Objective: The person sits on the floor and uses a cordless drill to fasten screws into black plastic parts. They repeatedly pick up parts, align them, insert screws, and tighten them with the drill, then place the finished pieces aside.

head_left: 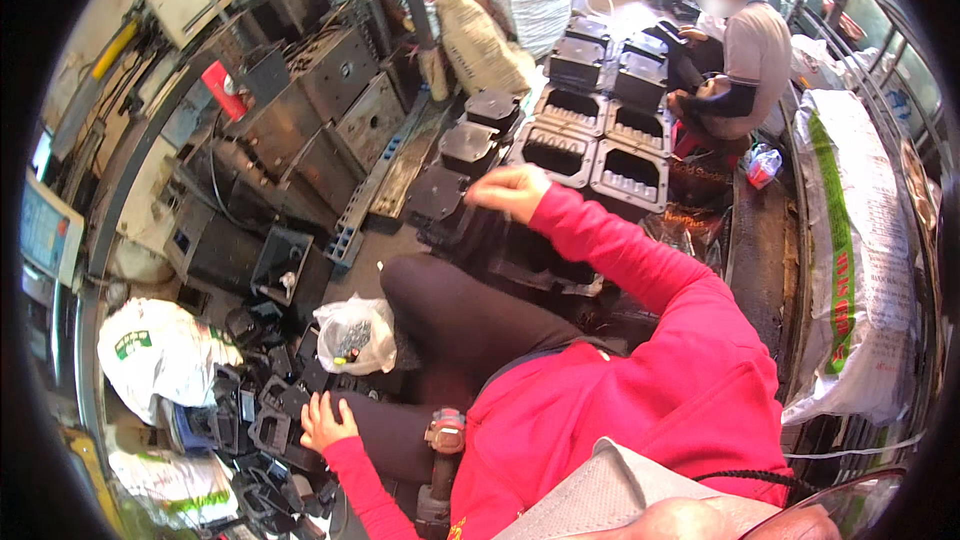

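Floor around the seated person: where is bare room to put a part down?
One bare floor strip lies between the knee and the machine base. Small black parts crowd the left hand; open housings crowd beyond the right hand.

A small plastics workshop or factory floor.

A heavy moulding machine [300, 100] fills the upper left of the frame, with what looks like a control panel [45, 230] at the far left edge. Rows of black moulded cases [590, 130] crowd the floor at upper centre, filled woven sacks [850, 250] line the right side, and another person [745, 60] sits working at upper right.
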### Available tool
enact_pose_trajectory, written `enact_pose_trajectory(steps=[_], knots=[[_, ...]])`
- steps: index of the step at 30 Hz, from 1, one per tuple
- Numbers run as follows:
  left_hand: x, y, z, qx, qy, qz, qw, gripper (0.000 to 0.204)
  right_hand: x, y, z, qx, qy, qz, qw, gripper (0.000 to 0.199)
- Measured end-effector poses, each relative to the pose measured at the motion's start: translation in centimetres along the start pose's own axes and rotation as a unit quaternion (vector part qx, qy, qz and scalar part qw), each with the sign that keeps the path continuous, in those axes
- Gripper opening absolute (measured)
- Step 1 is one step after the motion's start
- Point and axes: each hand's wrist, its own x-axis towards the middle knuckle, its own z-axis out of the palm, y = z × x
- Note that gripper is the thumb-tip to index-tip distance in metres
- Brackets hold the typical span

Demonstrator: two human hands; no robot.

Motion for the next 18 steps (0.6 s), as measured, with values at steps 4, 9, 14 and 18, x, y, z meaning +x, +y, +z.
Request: enact_pose_trajectory(steps=[4, 9, 14, 18], knots=[[0.2, 0.0, -0.3, -0.001, 0.014, -0.003, 1.000, 0.038, 1.9, 1.1, -13.8, -0.269, 0.210, -0.042, 0.939, 0.033], [-0.2, -0.3, 0.2, 0.029, 0.014, -0.020, 0.999, 0.036, 2.0, 7.8, -29.3, -0.470, 0.347, 0.171, 0.794, 0.042], [-0.4, -0.5, -0.2, 0.058, -0.027, -0.024, 0.998, 0.035, -1.5, 10.7, -29.8, -0.085, 0.254, 0.087, 0.960, 0.030], [-0.2, 0.1, -0.4, 0.072, -0.041, -0.034, 0.996, 0.035, -7.8, 8.5, -21.6, -0.390, 0.036, 0.070, 0.918, 0.055]])
